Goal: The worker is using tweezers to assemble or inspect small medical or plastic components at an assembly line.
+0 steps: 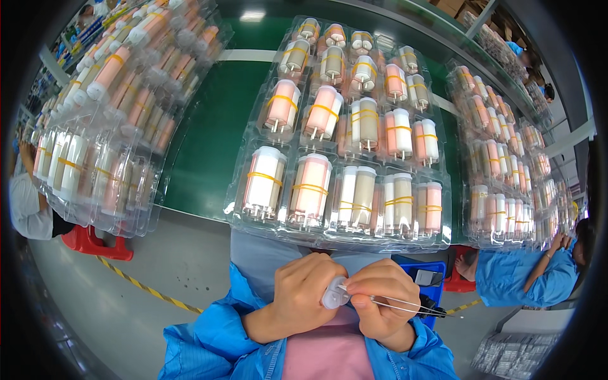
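Observation:
Close to my body, my left hand (299,290) is closed around a translucent whitish cap-like plastic piece (334,295) that is roughly round. My right hand (382,296) grips thin metal tweezers (405,306), whose prongs stick out to the right, away from the piece. Its thumb and forefinger meet right beside the plastic piece; a small pale bit shows there, too small to name. Just beyond both hands stands a clear plastic blister tray (342,238). Pink, white and grey cylinders (310,185) fill it, bundled with yellow rubber bands, several with pale pins at their lower ends.
Stacked clear trays of similar cylinders stand at left (126,114) and right (497,158) on the green table (201,149). A blue bin (432,292) sits beside my right arm. Red stools (98,244) flank me. A co-worker in blue (519,272) works at the right.

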